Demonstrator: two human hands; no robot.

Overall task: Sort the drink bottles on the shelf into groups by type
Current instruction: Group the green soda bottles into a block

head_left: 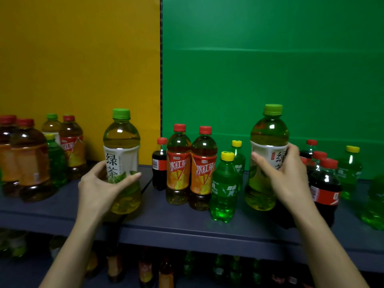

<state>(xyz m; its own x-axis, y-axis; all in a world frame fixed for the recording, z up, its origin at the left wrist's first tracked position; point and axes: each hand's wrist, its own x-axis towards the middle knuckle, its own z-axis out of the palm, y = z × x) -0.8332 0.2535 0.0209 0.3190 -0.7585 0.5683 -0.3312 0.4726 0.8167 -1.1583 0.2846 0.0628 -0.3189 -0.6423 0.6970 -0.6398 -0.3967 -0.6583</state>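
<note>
Left hand (97, 183) wraps green tea bottle (122, 159); right hand (284, 173) wraps second tea bottle (268, 154) on shelf (176, 225). Full, likely heavy, smooth plastic; hold mid-label.

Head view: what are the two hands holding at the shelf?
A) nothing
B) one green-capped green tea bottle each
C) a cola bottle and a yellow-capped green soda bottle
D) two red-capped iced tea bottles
B: the left hand grips a green tea bottle with a green cap and white label, and the right hand grips a second green tea bottle of the same kind.
</note>
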